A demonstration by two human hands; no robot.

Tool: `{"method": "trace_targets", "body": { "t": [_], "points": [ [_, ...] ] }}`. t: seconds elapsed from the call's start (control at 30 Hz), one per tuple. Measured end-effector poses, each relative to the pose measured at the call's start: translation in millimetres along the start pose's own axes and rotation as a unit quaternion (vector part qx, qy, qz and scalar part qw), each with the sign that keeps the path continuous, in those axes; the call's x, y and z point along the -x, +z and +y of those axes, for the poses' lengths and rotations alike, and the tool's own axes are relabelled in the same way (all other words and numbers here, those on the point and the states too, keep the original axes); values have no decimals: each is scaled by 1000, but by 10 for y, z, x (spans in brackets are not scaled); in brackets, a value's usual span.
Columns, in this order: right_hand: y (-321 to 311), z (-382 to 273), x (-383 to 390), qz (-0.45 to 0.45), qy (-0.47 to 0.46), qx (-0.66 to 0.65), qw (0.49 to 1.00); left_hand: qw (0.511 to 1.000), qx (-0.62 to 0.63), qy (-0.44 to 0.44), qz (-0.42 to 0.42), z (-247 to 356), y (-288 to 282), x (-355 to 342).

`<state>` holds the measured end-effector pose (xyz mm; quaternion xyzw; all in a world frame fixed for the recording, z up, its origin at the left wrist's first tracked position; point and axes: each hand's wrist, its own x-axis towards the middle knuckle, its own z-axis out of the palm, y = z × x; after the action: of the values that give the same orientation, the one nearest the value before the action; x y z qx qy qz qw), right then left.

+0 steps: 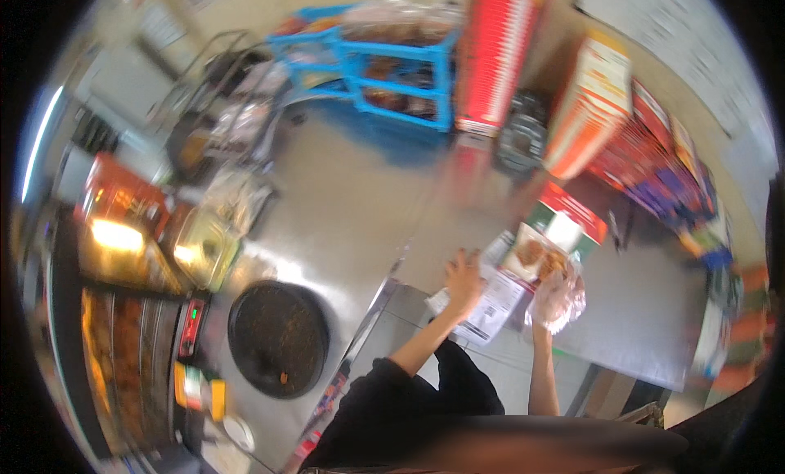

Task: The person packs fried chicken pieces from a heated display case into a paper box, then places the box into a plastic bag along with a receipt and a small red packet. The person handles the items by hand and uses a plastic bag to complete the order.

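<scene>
My left hand (464,282) is over the steel counter's front edge, beside a white printed slip (493,307). Its fingers look spread, with nothing visible in them. My right hand (558,298) is inside crinkled clear plastic, a glove or a bag, at the near end of a red, green and white open food box (581,220). Browned, fried-looking food pieces (531,251) lie in the box, right against the plastic-covered fingers. Blur and plastic hide whether those fingers grip a piece. The slip hangs past the edge between my two hands.
A round black pan (278,339) sits on the left counter beside a red scale (190,327). Blue stacked baskets (401,81) stand at the back. A tall red carton stack (497,57) and an orange-white box (590,106) rise behind the food box. A lit warming cabinet (123,368) is far left.
</scene>
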<state>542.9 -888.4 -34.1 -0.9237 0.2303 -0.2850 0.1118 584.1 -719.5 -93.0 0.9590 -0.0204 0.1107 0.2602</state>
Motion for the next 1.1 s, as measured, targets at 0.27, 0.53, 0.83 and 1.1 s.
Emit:
{"method": "trace_targets", "body": {
  "t": [0.27, 0.53, 0.83, 1.1],
  "points": [
    [297, -1069, 295, -72, -137, -246, 957, 970, 95, -156, -160, -427, -487, -724],
    [247, -1971, 873, -118, -188, -327, 919, 918, 381, -103, -42, -1756, -2779, 528],
    [77, -3269, 2402, -114, -142, -410, 894, 820, -254, -65, 509, -5206, -5296, 1997],
    [-730, -5172, 4156, -324, -197, -609, 696, 774, -469, -58, 422, -6892, -6376, 2619]
  ]
}}
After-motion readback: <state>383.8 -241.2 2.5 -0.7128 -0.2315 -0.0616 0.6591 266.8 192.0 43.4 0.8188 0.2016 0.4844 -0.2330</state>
